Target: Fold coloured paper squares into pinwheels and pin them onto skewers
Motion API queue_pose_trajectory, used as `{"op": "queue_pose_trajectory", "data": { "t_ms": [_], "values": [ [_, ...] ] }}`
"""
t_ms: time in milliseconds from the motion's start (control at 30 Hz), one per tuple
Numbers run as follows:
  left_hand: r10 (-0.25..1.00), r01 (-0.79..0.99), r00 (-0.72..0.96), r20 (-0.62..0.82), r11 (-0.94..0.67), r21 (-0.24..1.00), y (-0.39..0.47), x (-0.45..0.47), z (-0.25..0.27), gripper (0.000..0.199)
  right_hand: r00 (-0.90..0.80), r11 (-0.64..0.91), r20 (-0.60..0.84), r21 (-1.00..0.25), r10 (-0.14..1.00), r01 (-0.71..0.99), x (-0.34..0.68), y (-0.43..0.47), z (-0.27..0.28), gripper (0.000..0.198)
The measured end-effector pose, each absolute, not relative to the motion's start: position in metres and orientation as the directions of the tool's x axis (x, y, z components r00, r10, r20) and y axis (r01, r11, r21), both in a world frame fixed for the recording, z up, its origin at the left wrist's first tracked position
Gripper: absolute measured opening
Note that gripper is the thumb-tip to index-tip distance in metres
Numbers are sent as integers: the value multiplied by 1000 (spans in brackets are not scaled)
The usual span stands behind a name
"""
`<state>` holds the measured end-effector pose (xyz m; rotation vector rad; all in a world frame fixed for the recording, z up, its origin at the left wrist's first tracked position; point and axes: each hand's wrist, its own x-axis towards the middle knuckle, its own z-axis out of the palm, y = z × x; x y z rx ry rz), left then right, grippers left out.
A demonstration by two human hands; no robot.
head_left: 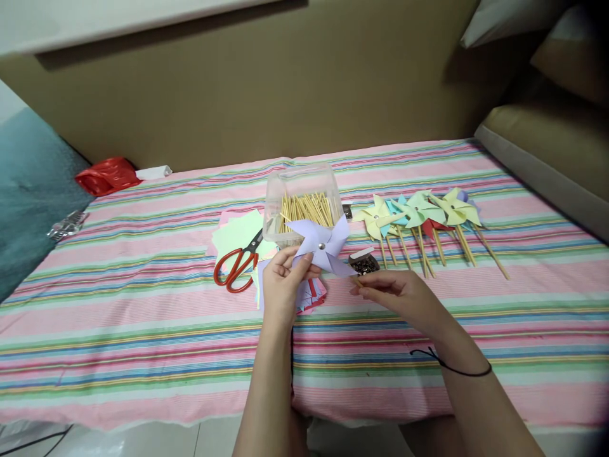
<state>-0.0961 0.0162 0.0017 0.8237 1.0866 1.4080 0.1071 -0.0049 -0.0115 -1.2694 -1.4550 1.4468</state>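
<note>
A lilac paper pinwheel with a round metal pin at its centre is pinched between the thumb and fingers of my left hand. Low and to the right of it, my right hand is closed on a thin wooden stick, of which only a short end shows. Whether the stick joins the pinwheel I cannot tell. Just beyond my right fingers lies a small open box of dark metal pins. Behind the pinwheel stands a clear plastic box of many wooden sticks.
Red-handled scissors lie on pale paper sheets left of my hands. Coloured paper pieces are under my left hand. Several pinwheels on sticks rest at the right. A red plastic bag lies far left on the striped cloth.
</note>
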Motion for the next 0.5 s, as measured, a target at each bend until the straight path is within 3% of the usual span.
{"op": "queue_pose_trajectory", "data": {
  "t_ms": [167,400,500],
  "values": [
    [985,-343,-131,-109,58,937,16,-92,-1,29,-234,-69,-106,-985,967,160,96,-6,-19,22],
    [992,-185,-119,39,-60,981,12,-78,-2,22,-212,-90,-106,-992,972,84,81,-9,-18,17],
    [994,-217,-107,-11,-13,976,12,-78,-1,27,-170,-107,-119,-991,978,81,81,-9,-18,19]
  ]
}}
